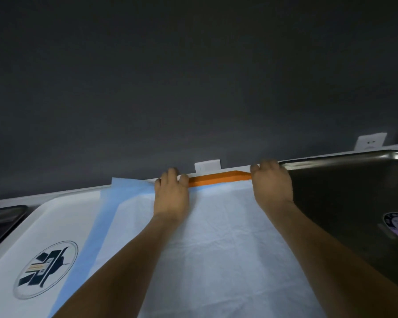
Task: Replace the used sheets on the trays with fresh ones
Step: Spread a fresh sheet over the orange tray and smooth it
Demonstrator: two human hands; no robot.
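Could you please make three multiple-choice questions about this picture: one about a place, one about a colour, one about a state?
1. Where do both hands rest?
A. At the far edge of the blue sheet
B. Inside the dark tray
C. On the round logo

2. Which colour is the tray rim showing between the hands?
A. Green
B. Orange
C. Red

3. How does the dark tray on the right look?
A. Covered with a sheet
B. Bare, without a sheet
C. Turned upside down

Answers: 1 A, the left hand and right hand press the blue sheet by the wall. 2 B, the rim is orange. 3 B, the dark tray shows bare metal.
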